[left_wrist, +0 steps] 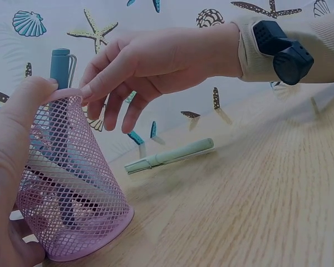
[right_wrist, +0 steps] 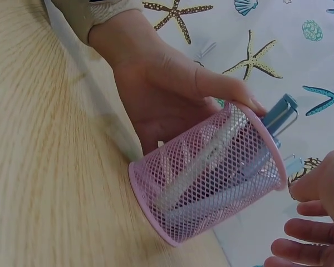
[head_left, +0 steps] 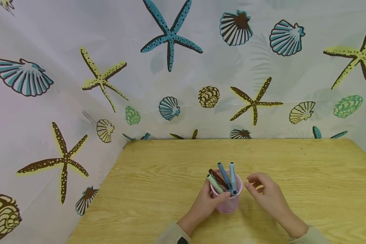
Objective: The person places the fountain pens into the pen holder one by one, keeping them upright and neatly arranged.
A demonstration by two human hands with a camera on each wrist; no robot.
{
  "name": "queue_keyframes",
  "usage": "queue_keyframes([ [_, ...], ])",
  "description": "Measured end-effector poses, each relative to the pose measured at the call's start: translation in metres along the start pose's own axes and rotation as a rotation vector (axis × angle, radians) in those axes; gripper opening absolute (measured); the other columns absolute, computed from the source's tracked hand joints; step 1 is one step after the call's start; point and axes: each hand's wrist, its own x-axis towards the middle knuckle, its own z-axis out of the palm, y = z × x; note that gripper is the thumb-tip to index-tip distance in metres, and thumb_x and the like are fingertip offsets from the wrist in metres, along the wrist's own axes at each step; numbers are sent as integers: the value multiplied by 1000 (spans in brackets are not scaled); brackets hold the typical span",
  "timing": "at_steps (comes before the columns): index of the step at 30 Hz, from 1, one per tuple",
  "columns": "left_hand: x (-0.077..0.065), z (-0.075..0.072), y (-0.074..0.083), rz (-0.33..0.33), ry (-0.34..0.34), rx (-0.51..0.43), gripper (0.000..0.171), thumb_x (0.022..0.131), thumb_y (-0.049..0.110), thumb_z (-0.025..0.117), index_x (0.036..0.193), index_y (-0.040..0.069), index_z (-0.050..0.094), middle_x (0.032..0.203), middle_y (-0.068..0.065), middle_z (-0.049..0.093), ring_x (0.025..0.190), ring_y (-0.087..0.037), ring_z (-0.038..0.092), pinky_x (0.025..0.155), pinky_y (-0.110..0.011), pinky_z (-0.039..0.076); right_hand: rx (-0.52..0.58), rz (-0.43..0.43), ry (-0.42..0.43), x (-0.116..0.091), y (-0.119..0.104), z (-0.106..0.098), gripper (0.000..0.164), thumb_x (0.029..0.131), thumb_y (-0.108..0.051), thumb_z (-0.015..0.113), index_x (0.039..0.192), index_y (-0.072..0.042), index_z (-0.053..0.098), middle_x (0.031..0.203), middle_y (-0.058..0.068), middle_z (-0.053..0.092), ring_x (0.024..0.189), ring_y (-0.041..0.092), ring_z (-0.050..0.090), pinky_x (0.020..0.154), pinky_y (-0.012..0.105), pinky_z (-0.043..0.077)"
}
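Note:
My left hand [head_left: 201, 204] grips a pink mesh pen cup [head_left: 228, 206], its thumb over the rim. Inside stand several pens: a pale green pen [head_left: 214, 183], a dark brown one, a blue pen [head_left: 224, 174] and a light blue pen [head_left: 232, 173]. To the right of the cup, my right hand [head_left: 267, 194] hovers with loosely bent fingers and holds nothing. From the left wrist, its thumb looks close to the rim; contact cannot be told. Beyond the cup in that view, a pale green pen [left_wrist: 170, 156] lies on the table; the head view does not show it.
A wood-grain table [head_left: 152, 189] spreads around the cup. White cloth [head_left: 134, 74] printed with starfish and shells hangs along its back and left side. A black device [left_wrist: 284, 50] is strapped at the right wrist, over the sleeve.

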Motion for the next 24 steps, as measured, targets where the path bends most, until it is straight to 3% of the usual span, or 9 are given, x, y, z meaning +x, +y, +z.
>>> queue_keyframes([
  [7, 1, 0, -1, 0, 3, 7, 67, 85, 34, 67, 140, 28, 28, 136, 2, 42, 129, -17, 36, 104, -44, 30, -35, 27, 7, -3, 6, -10, 14, 85, -9, 67, 98, -6, 63, 93, 5, 63, 79, 13, 57, 60, 22, 50],
  [18, 1, 1, -1, -3, 7, 11, 68, 85, 35, 67, 141, 29, 28, 137, 1, 41, 129, -18, 36, 104, -46, 30, -128, 159, -86, -4, 21, -28, 25, 89, -20, 64, 104, 0, 60, 96, 10, 60, 78, 17, 58, 62, 28, 49],
  [24, 2, 0, 0, 4, 4, 10, 68, 86, 33, 67, 141, 27, 28, 137, 0, 42, 128, -19, 37, 103, -46, 31, -155, 222, -113, -3, 27, -31, 28, 88, -17, 64, 104, 5, 58, 92, 12, 60, 72, 18, 58, 61, 31, 48],
])
